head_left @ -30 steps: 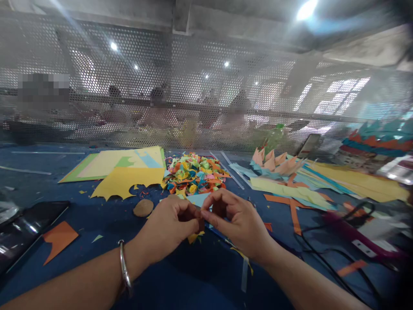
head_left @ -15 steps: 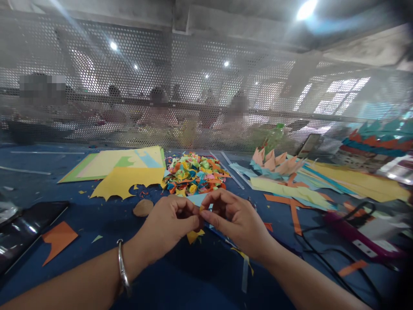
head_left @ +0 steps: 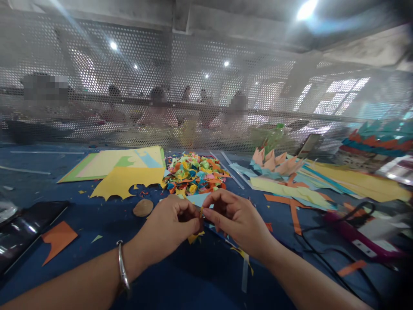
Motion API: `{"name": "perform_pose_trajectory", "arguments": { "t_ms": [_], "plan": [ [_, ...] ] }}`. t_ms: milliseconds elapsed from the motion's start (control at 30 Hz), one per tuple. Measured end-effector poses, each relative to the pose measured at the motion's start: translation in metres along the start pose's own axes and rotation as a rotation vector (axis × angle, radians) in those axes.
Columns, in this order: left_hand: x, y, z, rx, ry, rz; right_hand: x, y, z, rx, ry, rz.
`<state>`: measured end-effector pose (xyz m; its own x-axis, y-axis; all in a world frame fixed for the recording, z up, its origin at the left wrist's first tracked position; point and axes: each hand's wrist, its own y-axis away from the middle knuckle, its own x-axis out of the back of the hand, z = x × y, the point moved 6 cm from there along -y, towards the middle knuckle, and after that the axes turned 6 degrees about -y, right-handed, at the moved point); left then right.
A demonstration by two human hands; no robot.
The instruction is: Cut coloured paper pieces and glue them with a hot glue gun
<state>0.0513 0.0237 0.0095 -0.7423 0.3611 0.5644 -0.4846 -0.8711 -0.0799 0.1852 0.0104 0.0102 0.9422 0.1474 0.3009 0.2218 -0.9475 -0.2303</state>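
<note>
Both hands meet at centre, just above the blue desk (head_left: 64, 202). Left hand (head_left: 167, 226) and right hand (head_left: 237, 219) pinch 1 small yellow paper piece (head_left: 200, 212) between them — fingers narrow, tips closed on it from both sides. Only a sliver of the piece shows between the tips; its shape can't be made out. A yellow scrap (head_left: 194, 237) lies on the desk directly under the hands. Metal bangle (head_left: 123, 268) on left wrist.

Behind the hands, near: pile of folded multicolour paper bits (head_left: 195, 172). Left of pile: yellow cut sheet (head_left: 124, 181) w/ jagged edge, lying over stacked sheets (head_left: 106, 162). Round brown disc (head_left: 143, 207) just left of left hand. Orange offcut (head_left: 58, 237) far left, beside a dark glossy item (head_left: 22, 226). Right side — orange strips (head_left: 290, 206), yellow sheets (head_left: 361, 181), black cable (head_left: 322, 241), pink tool (head_left: 358, 239). Perforated screen (head_left: 206, 94) at the back edge; people behind it, blurred.
</note>
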Motion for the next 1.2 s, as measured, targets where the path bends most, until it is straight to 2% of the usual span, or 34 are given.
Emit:
{"name": "perform_pose_trajectory", "arguments": {
  "t_ms": [400, 533, 667, 800, 900, 1100, 1200],
  "plan": [
    [-0.005, 0.0, -0.004, 0.037, 0.002, -0.1, -0.001, 0.002, 0.001, 0.015, -0.013, -0.01],
    [-0.002, 0.002, 0.002, -0.013, -0.035, -0.053, 0.0, 0.001, -0.002, 0.024, 0.001, -0.008],
    [0.001, 0.002, 0.002, -0.046, 0.132, 0.052, 0.0, 0.001, -0.004, 0.022, 0.018, -0.014],
    [-0.006, 0.0, -0.003, -0.051, 0.325, 0.004, -0.001, 0.001, -0.002, 0.003, 0.025, -0.02],
    [-0.006, -0.002, -0.006, -0.041, 0.384, -0.014, -0.002, 0.001, -0.001, -0.005, 0.032, -0.016],
    [0.002, -0.002, -0.014, 0.094, 0.518, 0.078, 0.014, -0.002, 0.002, 0.009, 0.097, 0.092],
    [0.007, -0.003, -0.018, 0.164, 0.604, 0.14, 0.019, -0.004, 0.006, 0.006, 0.251, 0.061]
  ]
}}
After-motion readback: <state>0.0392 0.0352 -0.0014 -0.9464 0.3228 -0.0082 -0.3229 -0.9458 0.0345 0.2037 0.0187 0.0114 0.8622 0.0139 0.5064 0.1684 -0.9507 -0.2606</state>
